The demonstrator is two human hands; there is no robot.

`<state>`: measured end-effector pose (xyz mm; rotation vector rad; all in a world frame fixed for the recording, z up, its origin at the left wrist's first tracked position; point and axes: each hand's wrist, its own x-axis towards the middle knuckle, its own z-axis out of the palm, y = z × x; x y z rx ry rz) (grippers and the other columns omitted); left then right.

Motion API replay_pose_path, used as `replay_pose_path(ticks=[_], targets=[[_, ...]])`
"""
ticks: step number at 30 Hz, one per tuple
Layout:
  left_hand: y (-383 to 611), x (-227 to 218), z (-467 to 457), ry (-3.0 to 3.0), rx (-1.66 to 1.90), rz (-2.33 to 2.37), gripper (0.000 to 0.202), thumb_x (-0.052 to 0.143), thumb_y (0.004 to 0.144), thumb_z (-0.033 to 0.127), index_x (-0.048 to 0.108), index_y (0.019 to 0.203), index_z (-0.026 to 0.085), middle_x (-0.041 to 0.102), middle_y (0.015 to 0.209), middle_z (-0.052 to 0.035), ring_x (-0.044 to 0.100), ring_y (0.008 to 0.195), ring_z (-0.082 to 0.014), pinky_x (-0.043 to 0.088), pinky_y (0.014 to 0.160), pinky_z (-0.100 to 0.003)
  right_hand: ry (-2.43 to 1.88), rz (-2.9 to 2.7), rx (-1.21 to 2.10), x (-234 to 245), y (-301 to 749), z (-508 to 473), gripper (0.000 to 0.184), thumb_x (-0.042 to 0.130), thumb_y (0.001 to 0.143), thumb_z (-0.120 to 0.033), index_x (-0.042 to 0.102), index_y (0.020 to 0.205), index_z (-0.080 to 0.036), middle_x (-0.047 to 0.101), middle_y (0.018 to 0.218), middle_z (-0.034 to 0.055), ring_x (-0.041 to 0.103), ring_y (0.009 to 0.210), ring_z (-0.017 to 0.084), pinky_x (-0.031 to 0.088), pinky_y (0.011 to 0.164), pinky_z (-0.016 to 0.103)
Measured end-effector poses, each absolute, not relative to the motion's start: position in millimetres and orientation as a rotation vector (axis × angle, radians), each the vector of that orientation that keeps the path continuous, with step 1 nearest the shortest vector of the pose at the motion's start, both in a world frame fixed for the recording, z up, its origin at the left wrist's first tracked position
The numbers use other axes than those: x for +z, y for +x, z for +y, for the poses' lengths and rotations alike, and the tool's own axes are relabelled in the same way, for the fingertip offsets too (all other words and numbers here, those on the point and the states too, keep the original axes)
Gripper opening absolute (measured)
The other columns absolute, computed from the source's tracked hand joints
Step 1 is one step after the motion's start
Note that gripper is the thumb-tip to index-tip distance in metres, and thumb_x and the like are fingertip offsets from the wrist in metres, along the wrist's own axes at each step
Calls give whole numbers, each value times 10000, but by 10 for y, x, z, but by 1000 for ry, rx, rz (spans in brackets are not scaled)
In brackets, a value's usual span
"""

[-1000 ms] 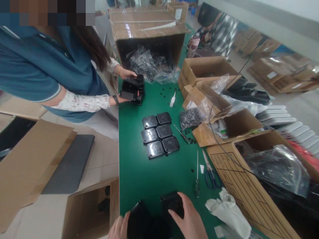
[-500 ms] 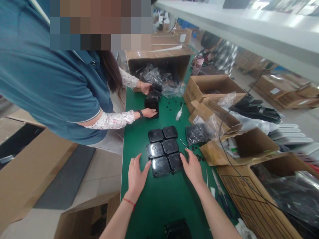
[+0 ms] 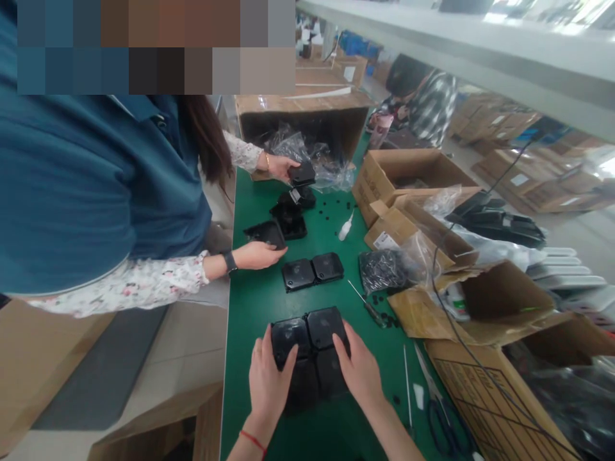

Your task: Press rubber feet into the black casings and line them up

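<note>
My left hand [image 3: 270, 371] presses the left side of a block of several black plastic covers [image 3: 289, 334], its thumb over the top. From the other side my right hand [image 3: 360, 368] holds the block, fingers along the right edge and thumb on top. The covers lie edge to edge in two rows, and the nearer row is dark and partly behind my hands. Farther up the green table, two more black covers [image 3: 313, 271] lie side by side, apart from my hands.
A co-worker's hand [image 3: 259, 255] holds a black part at left. Right of the covers lie a screwdriver [image 3: 372, 312], small black pieces, a white dropper bottle [image 3: 345, 228] and scissors [image 3: 439, 403]. Open cardboard boxes [image 3: 418, 173] line the right side; a bagged bundle [image 3: 382, 270] stands before them.
My hands have closed on the two nearer rows of covers and drawn them towards me, away from the far pair. The co-worker's nearer hand has moved left and closer with a black part.
</note>
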<state>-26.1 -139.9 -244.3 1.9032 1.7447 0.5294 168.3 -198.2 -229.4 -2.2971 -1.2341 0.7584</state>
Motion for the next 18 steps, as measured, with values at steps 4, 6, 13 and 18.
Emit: replay_pose_path(ticks=[4,6,13,18], targets=[[-529,-2402,-1527,2014,546,1750,647,462,933,575,444,1394,121,622,1092,-144,624,1043,-297,591,859,-485,-2316,-1220,749,-2207,1654,-2117,552,299,981,-548,534,1337,-198,672,1302,117,661,1163,258,561,955,396],[-521,-2298,-1300,2125,613,1717,602,438,951,547,479,1361,108,620,991,-125,629,959,-279,593,807,-449,-2356,-1183,639,-2094,1778,-1870,545,307,982,-547,539,1313,-181,695,1253,135,687,1108,278,567,930,416],[517,-1721,-37,2776,200,1379,595,429,962,418,436,1396,12,614,1121,-211,591,1046,-329,533,886,-434,-2506,-1266,443,-1776,2341,-339,501,319,1009,-436,480,1347,-102,729,1104,209,718,994,274,550,848,383],[811,-1658,200,2692,-150,1426,579,436,930,520,579,1168,11,626,1093,-229,615,1035,-348,532,859,-410,-2464,-1335,434,-1816,2346,-356,484,339,1006,-444,594,1109,-46,732,1019,181,704,991,233,525,817,353]])
